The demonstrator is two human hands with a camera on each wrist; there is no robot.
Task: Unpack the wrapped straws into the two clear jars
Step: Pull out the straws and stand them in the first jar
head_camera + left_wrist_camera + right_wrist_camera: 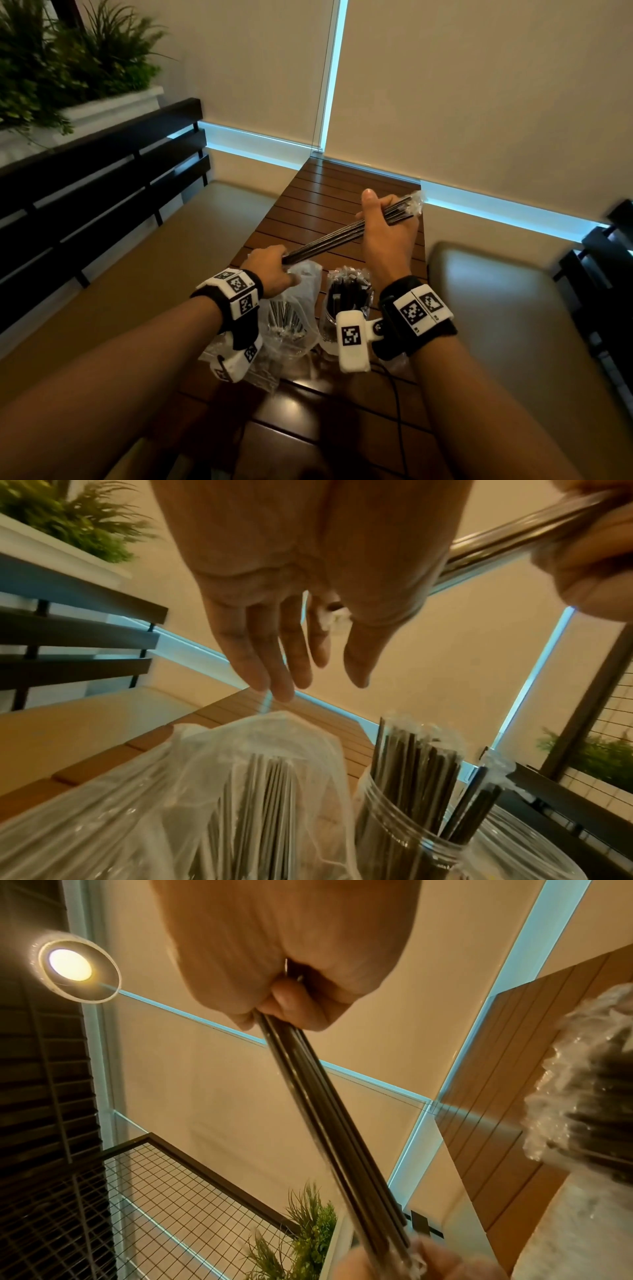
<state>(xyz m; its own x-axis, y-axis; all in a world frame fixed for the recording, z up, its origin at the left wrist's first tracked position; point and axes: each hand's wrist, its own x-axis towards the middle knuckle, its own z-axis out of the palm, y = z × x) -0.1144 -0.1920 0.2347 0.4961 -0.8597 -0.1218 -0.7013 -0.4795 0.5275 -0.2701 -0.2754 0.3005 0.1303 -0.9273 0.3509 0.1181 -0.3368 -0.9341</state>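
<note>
A café or restaurant seating nook: a narrow brown slatted wooden table [346, 192] between 2 beige padded benches [507, 308], black slatted backrests [102, 171], green ferns in a white planter [68, 68], a recessed round ceiling lamp [70, 964].

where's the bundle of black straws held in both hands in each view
Head: bundle of black straws slants across the centre, between both hands.
Left wrist: top right corner.
Right wrist: runs from centre down to the bottom edge.
Shared landmark: the slatted wooden table.

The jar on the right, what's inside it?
The jar holds upright black straws in clear wrappers, their tops sticking out above the rim. Its bottom is cut off from view.
</note>
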